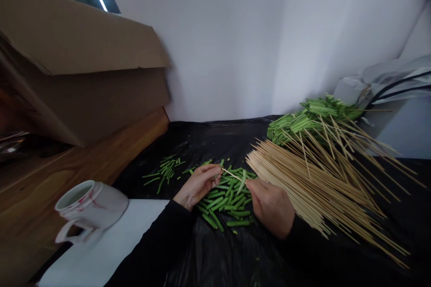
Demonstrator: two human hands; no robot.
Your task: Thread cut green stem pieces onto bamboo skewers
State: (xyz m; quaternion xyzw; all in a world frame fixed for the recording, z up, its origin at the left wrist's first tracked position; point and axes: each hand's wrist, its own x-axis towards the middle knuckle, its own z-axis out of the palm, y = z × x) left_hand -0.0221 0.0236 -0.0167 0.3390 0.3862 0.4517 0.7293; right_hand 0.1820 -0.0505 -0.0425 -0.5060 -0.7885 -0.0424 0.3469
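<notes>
My right hand is closed round a thin bamboo skewer, which points left. A pale green cut piece, like a length of green bean, sits crosswise on the skewer near my right fingers. My left hand pinches a short green piece at the skewer's tip; the fingertips partly hide it. Below both hands lies a loose pile of cut green bean pieces. To the right, a thick bundle of bare bamboo skewers spreads out near my right hand.
Behind the skewers lies a heap of skewered green pieces. A smaller scatter of green bits is on the black plastic sheet. At left are a white mug on white paper and a large cardboard box.
</notes>
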